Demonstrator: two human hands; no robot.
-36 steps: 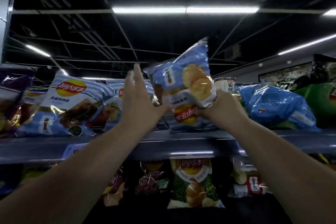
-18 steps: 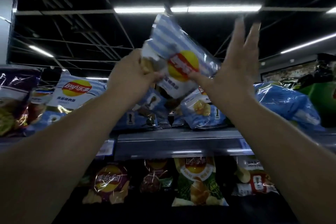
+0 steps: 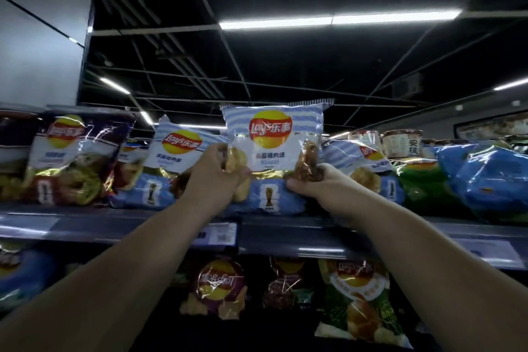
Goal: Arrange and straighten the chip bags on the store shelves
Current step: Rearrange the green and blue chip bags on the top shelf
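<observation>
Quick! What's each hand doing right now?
Left hand: holding the blue-striped chip bag, fingers curled round its edge.
Right hand: holding the same bag.

A pale blue-striped chip bag (image 3: 273,151) stands upright, logo forward, at the shelf (image 3: 285,230) front edge among leaning bags.

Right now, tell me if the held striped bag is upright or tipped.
Upright. The striped bag has its logo level and its top seal uppermost.

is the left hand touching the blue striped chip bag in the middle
Touching. The head view shows the left hand gripping the lower left edge of the blue striped chip bag, fingers curled round it.
</observation>
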